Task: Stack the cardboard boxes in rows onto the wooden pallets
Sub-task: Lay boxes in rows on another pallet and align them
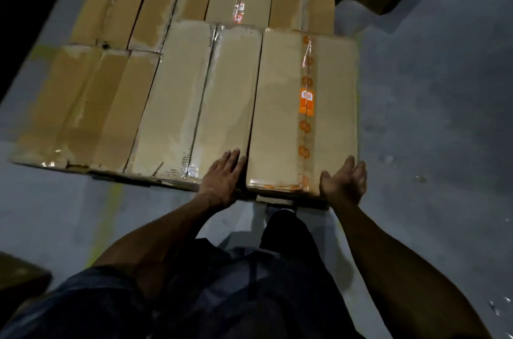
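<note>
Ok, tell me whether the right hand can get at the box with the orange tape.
Probably yes: the right hand is open at the near right corner of the orange-taped box, with nothing between them.

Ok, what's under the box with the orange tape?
The box with orange tape hides almost everything beneath it. Only a dark strip shows below its near edge, maybe the pallet; I cannot tell.

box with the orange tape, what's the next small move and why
Probably nudge the box with the orange tape left. A dark gap shows between it and its neighbour box; the left hand lies flat at that seam, the right hand open at its near right corner.
</note>
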